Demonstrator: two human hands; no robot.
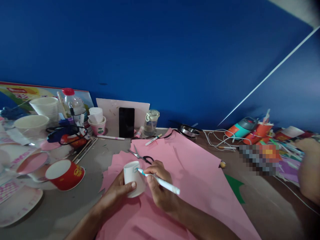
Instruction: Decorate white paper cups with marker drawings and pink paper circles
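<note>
My left hand [121,186] is wrapped round a white paper cup [135,186], its thumb pressed on the near side. The cup is tilted above the pink paper [192,166], and blue-green lines show near its rim. In my right hand [160,186] is a white marker [166,185] with a blue tip, gripped like a pen. Its tip meets the cup's side by the drawn lines. Just beyond the cup lies a pair of scissors [142,156] with black handles, blades partly spread, on the pink sheets. A second marker [153,140] rests at the paper's far edge.
At left stand a red paper bowl [75,175], stacked white cups [46,106] and a bottle [72,101]. A phone [126,122] and a glass jar [151,122] stand at the back. To the right are a cable [212,140], green paper [235,188] and another person's arm [310,170].
</note>
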